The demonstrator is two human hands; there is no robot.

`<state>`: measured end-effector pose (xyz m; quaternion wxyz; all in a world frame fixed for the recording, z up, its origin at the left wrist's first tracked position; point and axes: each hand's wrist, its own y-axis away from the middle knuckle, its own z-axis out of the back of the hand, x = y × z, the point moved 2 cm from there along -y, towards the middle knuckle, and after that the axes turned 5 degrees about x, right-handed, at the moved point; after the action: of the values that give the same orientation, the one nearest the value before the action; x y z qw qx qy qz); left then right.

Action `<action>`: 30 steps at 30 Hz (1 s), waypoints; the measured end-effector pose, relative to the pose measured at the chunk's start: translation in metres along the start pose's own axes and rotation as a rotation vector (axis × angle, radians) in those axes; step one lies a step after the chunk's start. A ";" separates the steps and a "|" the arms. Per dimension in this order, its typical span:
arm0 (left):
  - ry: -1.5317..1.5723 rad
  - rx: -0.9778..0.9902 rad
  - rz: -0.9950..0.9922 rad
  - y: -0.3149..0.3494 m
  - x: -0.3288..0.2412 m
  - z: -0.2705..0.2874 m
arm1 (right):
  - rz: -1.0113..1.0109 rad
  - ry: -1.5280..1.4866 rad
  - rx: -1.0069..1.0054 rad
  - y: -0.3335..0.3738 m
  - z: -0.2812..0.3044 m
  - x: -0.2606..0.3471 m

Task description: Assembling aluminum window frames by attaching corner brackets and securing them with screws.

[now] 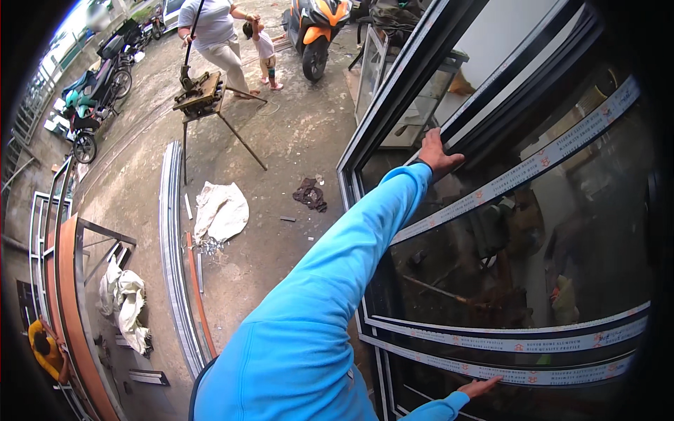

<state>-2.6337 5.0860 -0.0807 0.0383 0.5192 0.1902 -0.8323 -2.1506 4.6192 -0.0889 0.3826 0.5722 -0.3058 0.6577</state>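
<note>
Large black aluminium framed glass panels [463, 266], with strips of white printed protective tape, fill the right side. My left hand [439, 153], at the end of a long blue sleeve, reaches out over the upper panel. Its fingers are apart, and it lies against or just above the dark frame bars; contact is hard to tell. Lower right, my right hand [480, 386] has its fingers stretched out along a taped lower rail [519, 377], touching or very close to it. Neither hand grips anything. Dark glass between them mirrors part of the surroundings.
Long aluminium profiles [173, 245] lie on the concrete at left, beside a white sack [222, 210] and a dark rag [309, 195]. Farther off are a metal stand [203, 98], an adult with a child [265, 55] and an orange scooter [317, 31]. Another person [48, 351] is at far left.
</note>
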 end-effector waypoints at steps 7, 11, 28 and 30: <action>0.166 0.756 0.128 -0.052 0.011 -0.005 | 0.071 -0.094 -0.166 -0.010 -0.022 -0.006; 0.453 0.580 0.103 -0.025 0.006 -0.008 | 0.103 -0.066 -0.317 -0.001 -0.034 0.005; 0.592 -0.005 -0.118 0.067 -0.036 0.215 | 0.363 -0.377 -0.458 0.099 0.030 0.080; 0.532 -0.079 -0.088 0.095 -0.042 0.260 | 0.760 0.146 -0.505 0.087 0.067 0.082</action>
<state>-2.8104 4.9002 0.0313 -0.0287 0.7089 0.2482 -0.6596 -2.1944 4.5306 0.0057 0.2625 0.2604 -0.6168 0.6949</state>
